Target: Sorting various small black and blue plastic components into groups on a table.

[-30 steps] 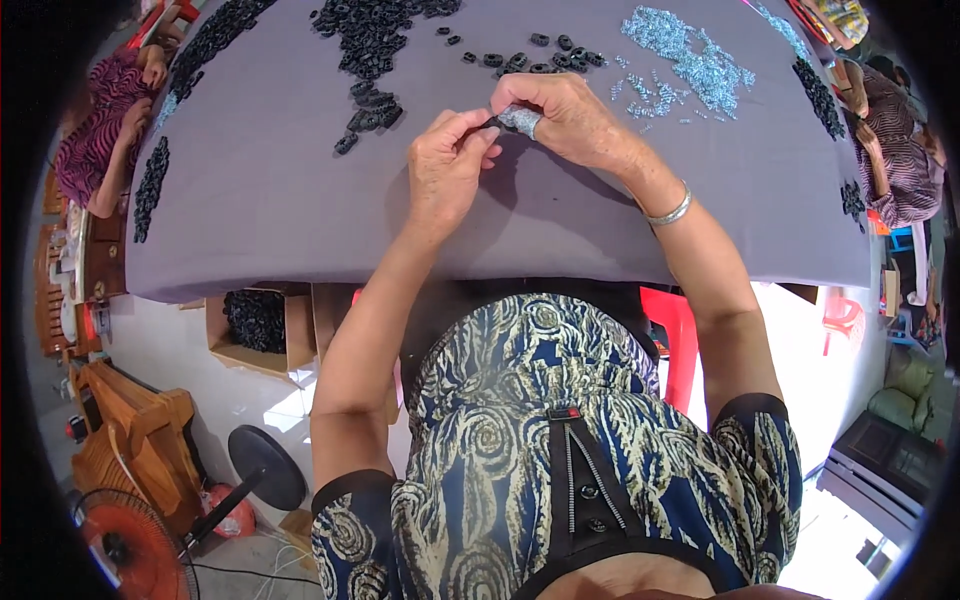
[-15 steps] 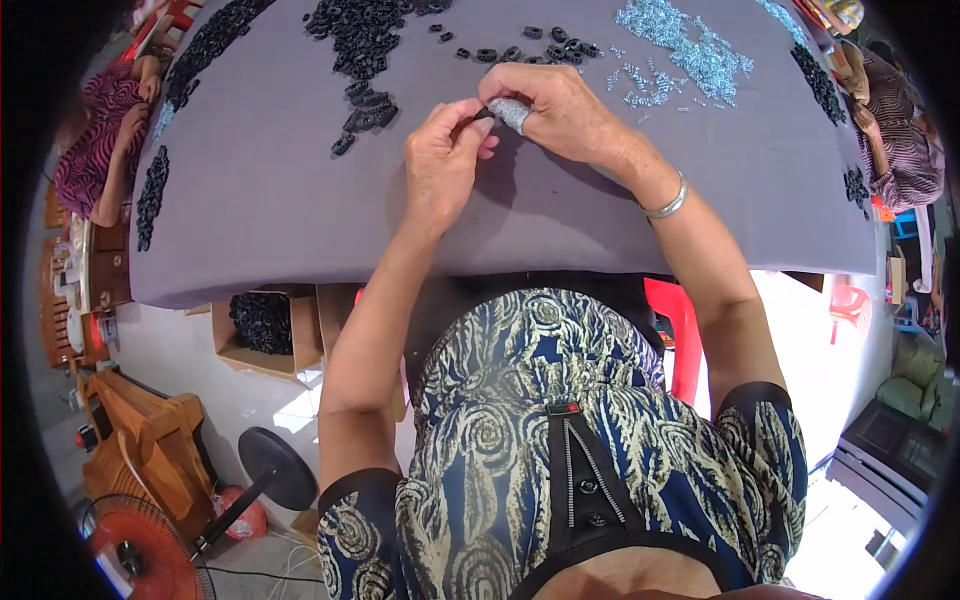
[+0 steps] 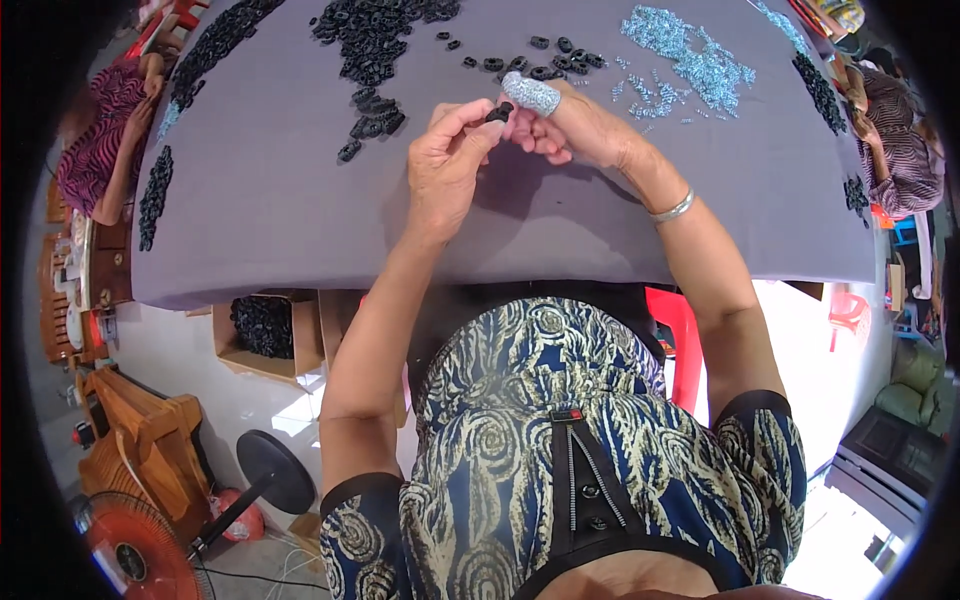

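Between the thumb and fingers of my left hand (image 3: 447, 165) is a small black plastic piece (image 3: 499, 112), which looks like a cord lock. Close beside it is my right hand (image 3: 575, 122), its thumb wrapped in silvery tape (image 3: 533, 95) and lifted away from the loosely curled fingers. Nothing shows in the right hand, and whether its fingertips touch the piece is unclear. Loose black pieces (image 3: 572, 62) lie just beyond the hands. To their right is a spread of small, shiny, light-blue coil springs (image 3: 690, 50).
A large heap of black pieces (image 3: 375, 45) trails toward me on the grey tablecloth (image 3: 290, 210). More piles line the left (image 3: 155, 198) and right (image 3: 820, 92) edges, where other people sit. Below the table stand an open carton of black parts (image 3: 262, 328) and a red fan (image 3: 135, 550).
My right hand has drawn back slightly to the right and its taped thumb has lifted off. The black piece stays in my left hand, now more visible.
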`<state>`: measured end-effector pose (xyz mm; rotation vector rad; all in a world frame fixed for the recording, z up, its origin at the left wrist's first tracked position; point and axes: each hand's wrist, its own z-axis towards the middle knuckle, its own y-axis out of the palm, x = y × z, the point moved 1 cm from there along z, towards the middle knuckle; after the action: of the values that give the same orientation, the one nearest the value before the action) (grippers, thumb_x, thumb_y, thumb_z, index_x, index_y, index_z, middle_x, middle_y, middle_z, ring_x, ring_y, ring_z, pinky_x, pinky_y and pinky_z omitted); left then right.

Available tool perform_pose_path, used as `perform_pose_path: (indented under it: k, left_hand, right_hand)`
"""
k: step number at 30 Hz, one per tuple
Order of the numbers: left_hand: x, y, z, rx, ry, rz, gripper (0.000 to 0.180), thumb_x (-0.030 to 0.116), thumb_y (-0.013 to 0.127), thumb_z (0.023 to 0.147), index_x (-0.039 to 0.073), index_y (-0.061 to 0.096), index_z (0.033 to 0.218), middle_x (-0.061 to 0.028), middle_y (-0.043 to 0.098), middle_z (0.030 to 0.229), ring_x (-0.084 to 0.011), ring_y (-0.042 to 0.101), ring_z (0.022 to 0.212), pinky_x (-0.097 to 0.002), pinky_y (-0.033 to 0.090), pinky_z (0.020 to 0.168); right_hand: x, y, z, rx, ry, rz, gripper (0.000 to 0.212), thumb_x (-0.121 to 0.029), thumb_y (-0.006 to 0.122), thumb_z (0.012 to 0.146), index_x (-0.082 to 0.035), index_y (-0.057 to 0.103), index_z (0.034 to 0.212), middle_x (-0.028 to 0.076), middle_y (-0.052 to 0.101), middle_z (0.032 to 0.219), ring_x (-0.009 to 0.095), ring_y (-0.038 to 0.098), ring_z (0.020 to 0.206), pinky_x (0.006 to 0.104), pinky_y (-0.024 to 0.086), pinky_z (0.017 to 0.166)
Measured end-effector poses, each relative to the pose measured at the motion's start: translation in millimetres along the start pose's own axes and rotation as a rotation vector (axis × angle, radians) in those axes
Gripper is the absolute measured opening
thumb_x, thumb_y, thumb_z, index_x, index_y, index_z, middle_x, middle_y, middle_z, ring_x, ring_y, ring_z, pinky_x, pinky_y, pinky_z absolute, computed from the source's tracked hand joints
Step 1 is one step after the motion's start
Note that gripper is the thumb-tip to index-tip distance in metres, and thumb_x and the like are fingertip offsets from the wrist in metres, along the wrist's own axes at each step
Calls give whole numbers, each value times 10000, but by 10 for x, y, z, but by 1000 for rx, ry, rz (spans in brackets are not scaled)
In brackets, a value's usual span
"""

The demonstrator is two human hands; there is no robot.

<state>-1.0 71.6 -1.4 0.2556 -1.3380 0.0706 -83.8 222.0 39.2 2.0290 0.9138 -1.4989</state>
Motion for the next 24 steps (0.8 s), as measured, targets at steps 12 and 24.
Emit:
perform_pose_path:
  k: [12,24]
  left_hand:
    - [174,86,-44,-61,224,-68,248,-29,656,834,-2,655,1081,-18,524,966,-76,519,855,-212,450,794]
    - [139,-347,149,118,112,406,183,41,668,815,-4,664,992,-14,581,837,-75,521,701,-215,437,637]
  right_hand:
    - [166,230,19,-277,-142,650,259,-291,572,903,-131,478,722,-96,287,584,13,227,463,187,128,388]
    - [-37,-180,65,512,-331,-12,197,-229,595,918,-73,589,800,-66,447,614,3,281,474,193,210,413]
